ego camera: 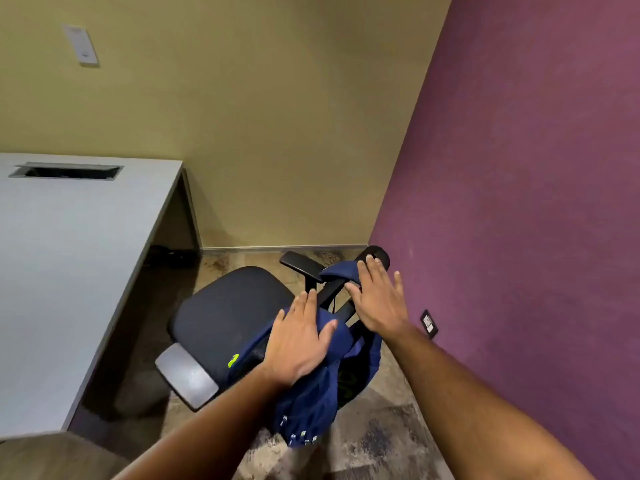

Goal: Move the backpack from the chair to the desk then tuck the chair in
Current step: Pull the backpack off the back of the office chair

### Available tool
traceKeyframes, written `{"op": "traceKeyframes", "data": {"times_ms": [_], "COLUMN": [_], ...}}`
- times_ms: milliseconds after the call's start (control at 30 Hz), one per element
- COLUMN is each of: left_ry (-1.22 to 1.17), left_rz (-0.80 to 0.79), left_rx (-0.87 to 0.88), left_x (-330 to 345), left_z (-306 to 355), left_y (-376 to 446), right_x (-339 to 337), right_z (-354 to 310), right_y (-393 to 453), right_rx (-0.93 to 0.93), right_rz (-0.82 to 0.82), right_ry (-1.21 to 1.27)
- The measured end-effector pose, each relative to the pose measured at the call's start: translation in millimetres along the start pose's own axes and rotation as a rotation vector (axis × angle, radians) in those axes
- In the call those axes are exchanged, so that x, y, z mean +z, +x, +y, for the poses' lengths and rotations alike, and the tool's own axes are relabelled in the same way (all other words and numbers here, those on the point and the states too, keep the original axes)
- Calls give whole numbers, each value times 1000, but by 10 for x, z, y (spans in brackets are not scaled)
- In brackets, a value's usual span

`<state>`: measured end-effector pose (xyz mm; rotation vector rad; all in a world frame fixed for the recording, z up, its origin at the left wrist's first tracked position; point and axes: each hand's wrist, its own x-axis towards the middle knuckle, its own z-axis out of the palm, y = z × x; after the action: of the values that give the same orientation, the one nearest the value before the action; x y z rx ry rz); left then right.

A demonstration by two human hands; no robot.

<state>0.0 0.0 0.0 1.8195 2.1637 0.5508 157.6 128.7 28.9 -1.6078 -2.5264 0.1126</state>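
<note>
From the head camera, a navy backpack (322,386) with lime-green accents is sitting at the right rear of a black office chair (228,317), slumping against the chair's back and hanging partly over the seat edge, with small pale zipper pulls dangling at its lower end. The left hand (298,344) is lying flat on the upper part of the backpack, its grip spread apart with fingers extended rather than curled around anything. The right hand (379,299) is hovering over the top of the chair's backrest, where a navy strap or flap of the bag is draped; its grip is likewise apart, fingers splayed, and whether the palm is touching the fabric cannot be told. The chair is standing turned away from the tabletop (69,265), well apart from its edge, with one grey-capped armrest (187,375) pointing toward the camera and the other armrest (299,265) reaching toward the corner of the room. The pale grey tabletop is filling the left side of the view, showing a rectangular cable cutout (65,171) near its far edge. A beige wall is running behind the scene, and a purple wall (519,202) carrying a small socket plate (428,323) is rising just to the right of the chair. Patterned brown carpet is covering the floor beneath.
</note>
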Motion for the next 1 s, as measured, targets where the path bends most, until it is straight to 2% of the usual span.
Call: {"op": "traceKeyframes", "data": {"times_ms": [100,267,433,533,700,833,1000], "left_ry": [64,36,41,43,102,205,337], "left_rz": [-5,-44,-175,-237,-124,-8,6], "left_rx": [-2,4,98,86,65,91,88], "left_x": [106,116,-41,-141,-148,-162,-233], "left_z": [4,-40,-163,-204,-143,-70,-50], "left_y": [-28,42,101,94,11,-99,-228], "right_x": [74,176,211,230,240,262,188], "right_z": [143,381,621,703,762,769,708], "right_y": [40,104,158,201,229,184,227], "right_rx": [-3,-83,-142,-162,-171,-142,-116], "right_rz": [-56,-84,-57,-8,16,-11,13], "right_ry": [-9,46,95,68,109,307,408]}}
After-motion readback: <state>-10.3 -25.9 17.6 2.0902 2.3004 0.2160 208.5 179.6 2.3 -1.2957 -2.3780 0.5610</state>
